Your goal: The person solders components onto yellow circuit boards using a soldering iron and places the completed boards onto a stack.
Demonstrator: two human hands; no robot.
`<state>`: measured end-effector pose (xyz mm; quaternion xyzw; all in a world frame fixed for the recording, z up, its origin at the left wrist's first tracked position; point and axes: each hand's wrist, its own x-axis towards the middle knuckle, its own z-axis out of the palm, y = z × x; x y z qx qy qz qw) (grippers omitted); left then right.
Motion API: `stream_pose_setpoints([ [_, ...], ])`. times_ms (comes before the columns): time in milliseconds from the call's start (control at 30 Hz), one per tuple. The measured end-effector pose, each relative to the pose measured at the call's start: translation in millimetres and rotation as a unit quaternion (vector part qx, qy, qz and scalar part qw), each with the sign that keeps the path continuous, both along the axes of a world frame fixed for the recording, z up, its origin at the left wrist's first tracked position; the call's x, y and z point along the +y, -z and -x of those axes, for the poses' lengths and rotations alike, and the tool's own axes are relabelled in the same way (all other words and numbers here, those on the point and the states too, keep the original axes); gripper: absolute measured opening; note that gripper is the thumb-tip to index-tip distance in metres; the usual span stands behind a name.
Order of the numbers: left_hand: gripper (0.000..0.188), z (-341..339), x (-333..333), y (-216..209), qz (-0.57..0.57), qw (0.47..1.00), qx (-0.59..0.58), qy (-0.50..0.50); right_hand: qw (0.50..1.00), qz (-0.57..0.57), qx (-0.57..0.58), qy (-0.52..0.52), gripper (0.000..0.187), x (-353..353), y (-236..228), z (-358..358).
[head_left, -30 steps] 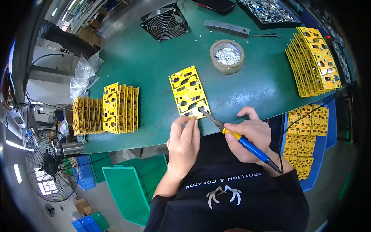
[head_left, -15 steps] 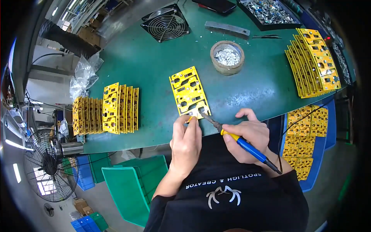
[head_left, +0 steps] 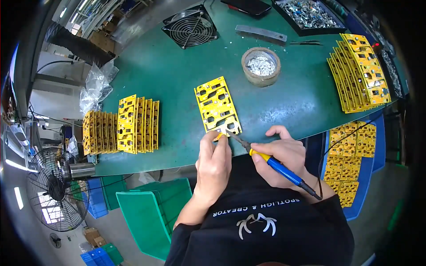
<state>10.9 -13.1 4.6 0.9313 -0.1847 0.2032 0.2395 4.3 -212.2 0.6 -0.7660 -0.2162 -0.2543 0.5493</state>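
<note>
A yellow circuit board (head_left: 217, 106) with dark cut-outs and small parts lies on the green table, slightly turned. My left hand (head_left: 213, 166) is closed at its near edge, thumb and fingers pinching the near left corner; the fingertips partly hide that spot. In my right hand (head_left: 284, 160) is a soldering iron (head_left: 285, 172) with a blue and yellow handle, held like a pen, forefinger raised. The iron's tip points at the near end of the board, beside my left fingertips. Whether it touches a solder joint is too small to tell.
Stacked yellow boards (head_left: 127, 124) stand at the left, and another stack (head_left: 364, 73) at the far right. A round tub (head_left: 261, 67) holds silvery bits. Beyond are a small fan (head_left: 190, 29), a metal bar (head_left: 261, 34), tweezers (head_left: 306, 42) and a parts tray (head_left: 310, 15). Green bins (head_left: 142, 221) sit below.
My right hand and the soldering iron have shifted slightly left, the tip moving closer to my left fingertips. My left hand and the board stay nearly in place.
</note>
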Motion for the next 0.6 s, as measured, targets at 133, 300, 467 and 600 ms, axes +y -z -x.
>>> stream_pose_setpoints([
  [133,0.022,-0.5,1.5,-4.7,-0.029,0.999,0.013,0.005,1.000,0.000,-0.005,0.007,0.022,1.7,-0.7,0.6],
  [300,0.026,-3.0,1.8,-11.2,-0.043,0.999,0.022,-0.013,1.000,0.008,-0.004,0.005,0.022,0.7,-2.3,1.0],
  [467,0.049,-2.4,12.9,-12.2,-0.068,0.994,0.084,0.026,1.000,0.006,0.003,0.000,0.023,0.6,-2.9,1.1],
  [600,0.054,-3.3,16.0,-14.3,-0.074,0.992,0.097,0.037,1.000,-0.001,-0.004,0.004,0.023,0.2,-3.8,0.9],
])
